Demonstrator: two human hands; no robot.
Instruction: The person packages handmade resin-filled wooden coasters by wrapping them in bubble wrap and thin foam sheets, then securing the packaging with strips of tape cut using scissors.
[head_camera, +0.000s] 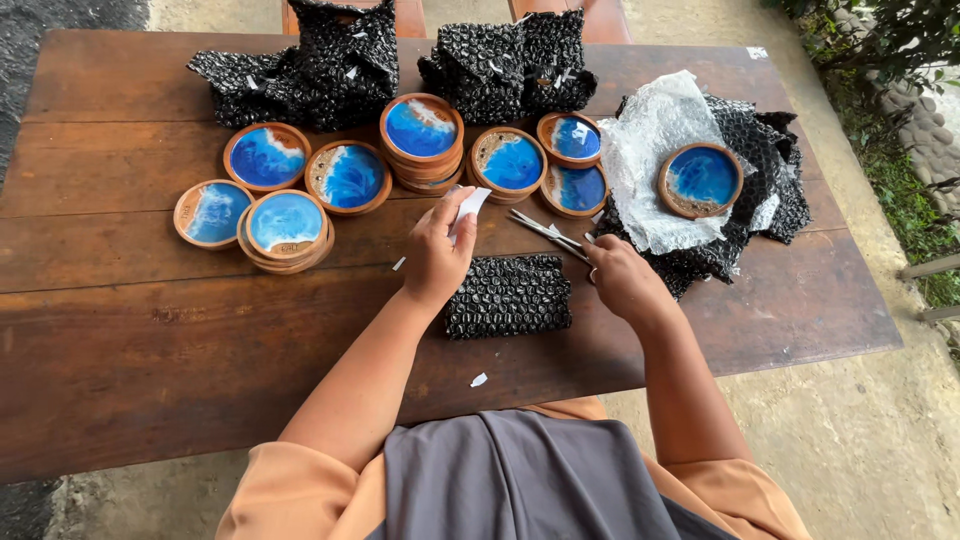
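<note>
My left hand (438, 252) pinches a small white strip of tape or paper (468, 208) above the table. My right hand (620, 278) grips a pair of scissors (545, 232) whose blades point left toward that strip. Between both hands lies a small parcel wrapped in black bubble wrap (508, 295). Beyond it sit several round wooden coasters with blue resin tops (422, 130), some of them stacked. One more coaster (700, 180) rests on a clear bubble wrap sheet (655, 150) laid over black bubble wrap (760, 200) at the right.
The brown wooden plank table (150, 330) carries two piles of black-wrapped bundles (320, 70) (510, 62) at its far edge. Small white scraps (479, 380) lie on the boards. Concrete ground and plants are to the right.
</note>
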